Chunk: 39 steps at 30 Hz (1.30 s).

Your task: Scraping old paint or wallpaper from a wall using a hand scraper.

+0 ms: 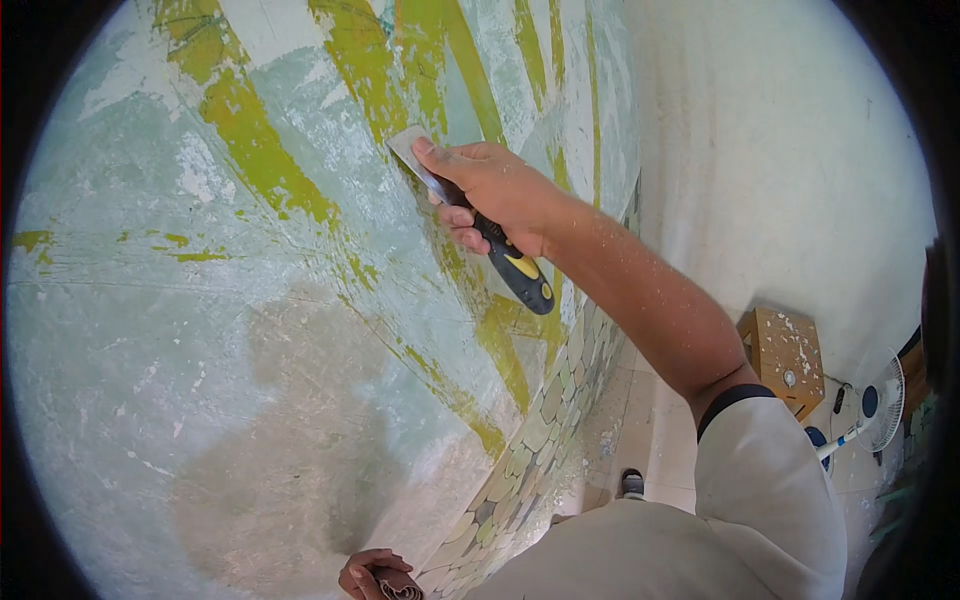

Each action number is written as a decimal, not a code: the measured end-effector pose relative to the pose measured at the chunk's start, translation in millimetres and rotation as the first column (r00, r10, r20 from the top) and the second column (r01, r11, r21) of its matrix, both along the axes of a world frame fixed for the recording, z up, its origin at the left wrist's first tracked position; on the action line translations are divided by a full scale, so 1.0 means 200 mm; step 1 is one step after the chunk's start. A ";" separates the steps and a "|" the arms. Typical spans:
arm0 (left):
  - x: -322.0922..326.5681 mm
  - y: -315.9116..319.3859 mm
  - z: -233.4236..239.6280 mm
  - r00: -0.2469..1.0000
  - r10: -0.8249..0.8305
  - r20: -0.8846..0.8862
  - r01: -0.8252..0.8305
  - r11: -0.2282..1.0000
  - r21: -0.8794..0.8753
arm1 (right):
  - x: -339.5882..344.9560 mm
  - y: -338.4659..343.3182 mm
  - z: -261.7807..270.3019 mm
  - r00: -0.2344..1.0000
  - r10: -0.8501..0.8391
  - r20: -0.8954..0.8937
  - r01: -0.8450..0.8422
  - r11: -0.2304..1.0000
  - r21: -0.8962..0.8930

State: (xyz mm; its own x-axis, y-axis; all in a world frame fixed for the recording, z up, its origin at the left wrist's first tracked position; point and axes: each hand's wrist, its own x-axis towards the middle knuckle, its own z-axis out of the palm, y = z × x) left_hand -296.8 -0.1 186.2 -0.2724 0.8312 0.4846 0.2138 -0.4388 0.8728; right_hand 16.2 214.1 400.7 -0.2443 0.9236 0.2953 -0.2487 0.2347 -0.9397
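Observation:
My right hand grips a putty knife with a black and yellow handle. My thumb presses on its flat metal blade, whose edge lies at the wall, next to a yellow-green painted stripe. Pale green paint on the wall is patchy and scratched, with whitish areas showing through. At the bottom edge of the view, my left hand holds a brown rolled sheet, seemingly sandpaper; part of that hand is cut off.
Pebble-patterned tiles run along the wall's base. A wooden box speckled with white flakes stands on the tiled floor at right, near a fan. A plain wall meets the painted one at the corner.

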 end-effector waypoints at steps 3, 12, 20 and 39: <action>-0.01 0.00 0.01 0.999 0.009 0.033 -0.008 0.999 -0.037 | 0.05 -0.01 0.04 0.998 0.055 0.038 -0.056 0.998 0.012; -0.11 0.01 -0.03 0.968 0.232 0.097 -0.218 0.966 -0.137 | 0.30 -0.15 0.10 0.992 -0.097 0.076 0.074 0.964 0.256; -0.19 0.04 -0.08 0.974 0.221 -0.049 -0.222 0.975 -0.025 | 0.50 -0.14 0.30 0.999 -0.029 -0.043 0.040 0.961 0.272; -0.25 0.04 -0.19 0.984 0.179 0.025 -0.179 0.984 0.000 | 0.59 0.39 1.09 -0.015 -0.971 -0.240 0.088 -0.240 0.967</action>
